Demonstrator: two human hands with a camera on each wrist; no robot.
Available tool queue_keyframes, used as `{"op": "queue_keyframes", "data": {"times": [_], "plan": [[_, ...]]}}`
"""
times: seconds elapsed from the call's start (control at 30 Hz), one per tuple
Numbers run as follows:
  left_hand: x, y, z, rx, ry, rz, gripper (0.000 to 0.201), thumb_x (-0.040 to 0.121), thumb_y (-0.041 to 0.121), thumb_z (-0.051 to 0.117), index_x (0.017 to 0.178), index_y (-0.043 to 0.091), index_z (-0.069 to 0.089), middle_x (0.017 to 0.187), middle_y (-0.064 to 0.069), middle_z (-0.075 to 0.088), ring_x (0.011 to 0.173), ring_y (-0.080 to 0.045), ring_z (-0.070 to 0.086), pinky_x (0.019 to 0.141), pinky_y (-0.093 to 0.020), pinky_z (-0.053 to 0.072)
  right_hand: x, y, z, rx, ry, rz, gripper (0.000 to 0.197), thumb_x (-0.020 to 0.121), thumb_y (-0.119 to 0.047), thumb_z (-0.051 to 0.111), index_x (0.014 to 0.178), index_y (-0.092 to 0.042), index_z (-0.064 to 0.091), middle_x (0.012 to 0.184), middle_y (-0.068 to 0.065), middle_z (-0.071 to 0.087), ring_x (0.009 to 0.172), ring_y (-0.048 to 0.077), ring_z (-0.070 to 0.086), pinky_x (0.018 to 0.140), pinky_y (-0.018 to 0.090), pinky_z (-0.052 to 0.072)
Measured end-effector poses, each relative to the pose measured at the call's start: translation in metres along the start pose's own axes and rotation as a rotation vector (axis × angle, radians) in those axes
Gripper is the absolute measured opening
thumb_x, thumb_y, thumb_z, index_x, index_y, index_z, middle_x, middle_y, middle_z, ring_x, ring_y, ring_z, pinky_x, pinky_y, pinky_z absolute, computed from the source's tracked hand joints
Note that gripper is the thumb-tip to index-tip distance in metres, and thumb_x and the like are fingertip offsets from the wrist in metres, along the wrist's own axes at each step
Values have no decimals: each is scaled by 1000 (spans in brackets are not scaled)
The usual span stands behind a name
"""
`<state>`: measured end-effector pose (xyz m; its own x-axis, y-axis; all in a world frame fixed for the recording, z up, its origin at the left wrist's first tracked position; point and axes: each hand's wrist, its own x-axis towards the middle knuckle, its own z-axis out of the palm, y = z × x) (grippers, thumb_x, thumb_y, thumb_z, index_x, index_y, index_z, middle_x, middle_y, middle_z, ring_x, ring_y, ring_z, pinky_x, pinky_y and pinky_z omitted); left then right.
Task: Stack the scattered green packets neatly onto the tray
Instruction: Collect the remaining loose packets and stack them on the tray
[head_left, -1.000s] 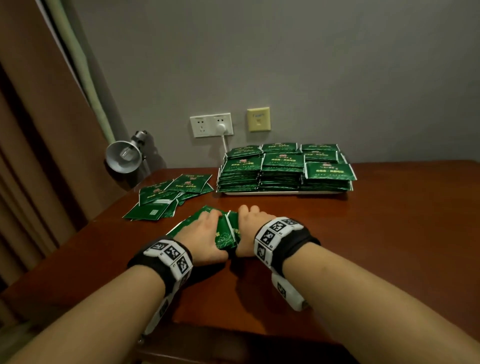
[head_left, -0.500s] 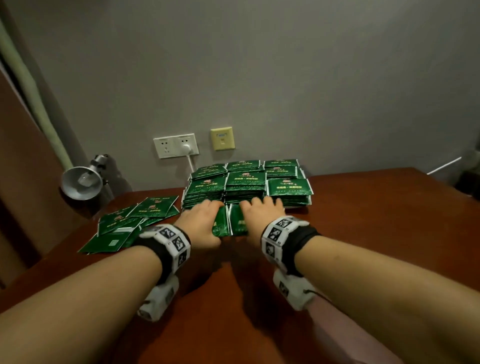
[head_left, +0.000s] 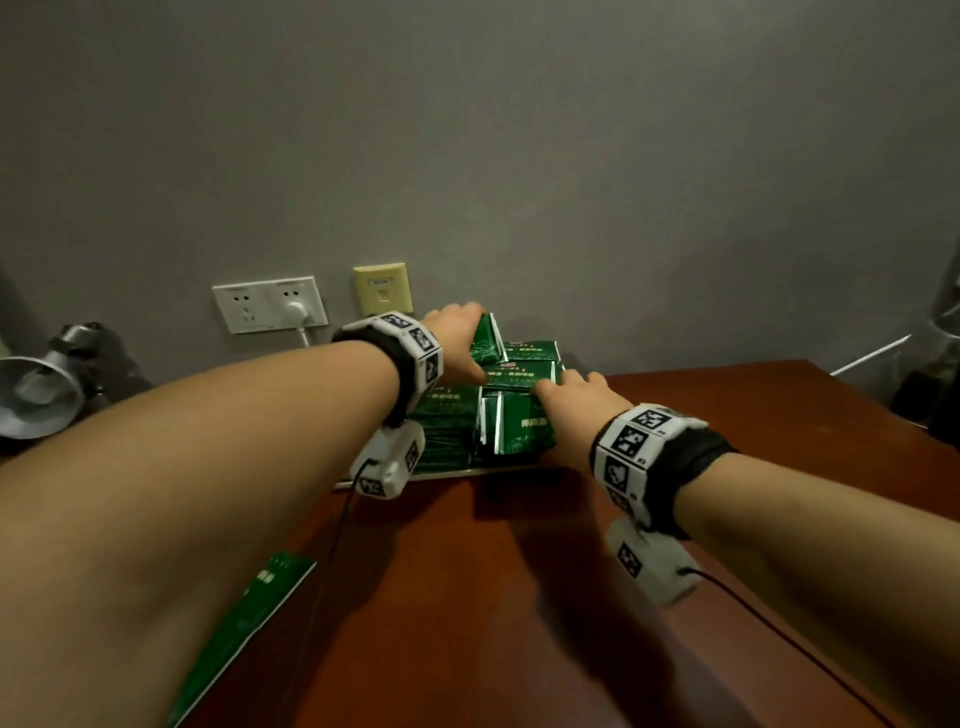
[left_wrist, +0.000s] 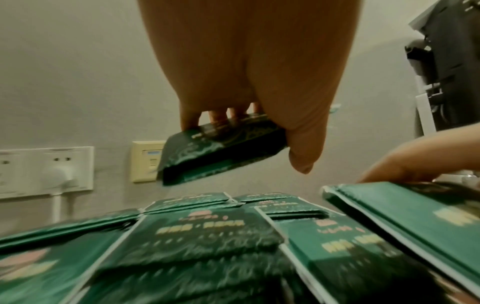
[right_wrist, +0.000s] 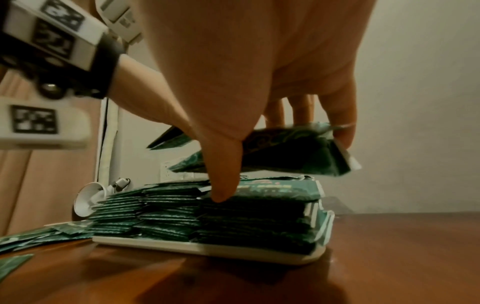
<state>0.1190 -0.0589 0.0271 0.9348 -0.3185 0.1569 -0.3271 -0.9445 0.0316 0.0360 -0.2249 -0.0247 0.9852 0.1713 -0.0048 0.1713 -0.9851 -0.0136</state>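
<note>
Left hand (head_left: 453, 338): up over the back of the tray, fingers and thumb gripping a small bunch of green packets (left_wrist: 223, 148), held in the air above the stacks.
Right hand (head_left: 576, 400): over the front right stack, fingers and thumb curled round a second bunch of packets (right_wrist: 293, 150), tilted and just above the pile.
Stacks on tray (head_left: 452, 426): many green packets piled in rows, filling the tray.
Tray (right_wrist: 233, 250): white, flat, set on the brown wooden surface (head_left: 519, 597) near the wall.
Loose packets (head_left: 249, 623): lying on the surface at the lower left, partly covered by the left arm.
Hidden: most of the tray in the head view, covered by the arms and the wrist cameras; only a thin pale edge seen there.
Hard to read: words on the packets, too blurry in the left wrist view.
Cut off: silver lamp (head_left: 36, 389) at the left edge, only part seen.
Only in right wrist view: the white rim of the tray and the side of the piles, layer on layer.
Only in left wrist view: the tops of the back stacks, close up, and the right hand's fingertips (left_wrist: 384, 172) on a packet at the right.
Wall: white socket (head_left: 270, 304) with a plug in it, beside a yellow plate (head_left: 383, 288).
</note>
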Motion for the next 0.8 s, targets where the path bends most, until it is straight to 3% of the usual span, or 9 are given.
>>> {"op": "queue_keyframes", "data": {"times": [0.3,0.4,0.47,0.53,0.63,0.8], "plan": [[87,30,46,-124,-199,83,70,75,26,80,132,10,44,126,-10,58,112,-26,57,94,-38,48,42,18,4,32,-7,-50,81,69,-47,81,131,-13,40,124,13,47,114,36,46,94,46,46],[101,33,54,-127,-231,97,72,79,23,77,140,11,41,134,-11,55,120,-26,54,99,-36,44,53,18,6,56,-15,-48,88,67,-48,83,134,-14,38,126,13,46,114,36,46,94,46,46],[105,33,55,-120,-250,108,82,82,23,76,149,12,30,145,-11,45,131,-26,46,106,-35,37,59,16,8,89,-16,-41,97,65,-50,83,141,-16,33,130,13,44,118,36,44,97,46,45],[105,31,51,-120,-239,116,90,82,29,76,152,13,23,152,-10,38,138,-25,39,111,-35,33,61,14,10,137,-9,-15,102,63,-51,84,144,-19,31,133,12,41,123,37,41,98,48,45],[99,22,42,-181,-122,82,88,83,44,72,152,16,25,152,-9,37,137,-25,39,109,-34,33,60,11,13,139,-28,5,98,61,-57,82,136,-15,37,134,12,37,125,37,38,100,51,44],[73,3,27,-187,-63,27,74,90,45,63,150,17,29,145,-8,47,129,-24,48,103,-35,40,55,8,17,126,-53,1,86,69,-48,82,133,-11,37,134,14,36,126,40,36,100,52,43]]}}
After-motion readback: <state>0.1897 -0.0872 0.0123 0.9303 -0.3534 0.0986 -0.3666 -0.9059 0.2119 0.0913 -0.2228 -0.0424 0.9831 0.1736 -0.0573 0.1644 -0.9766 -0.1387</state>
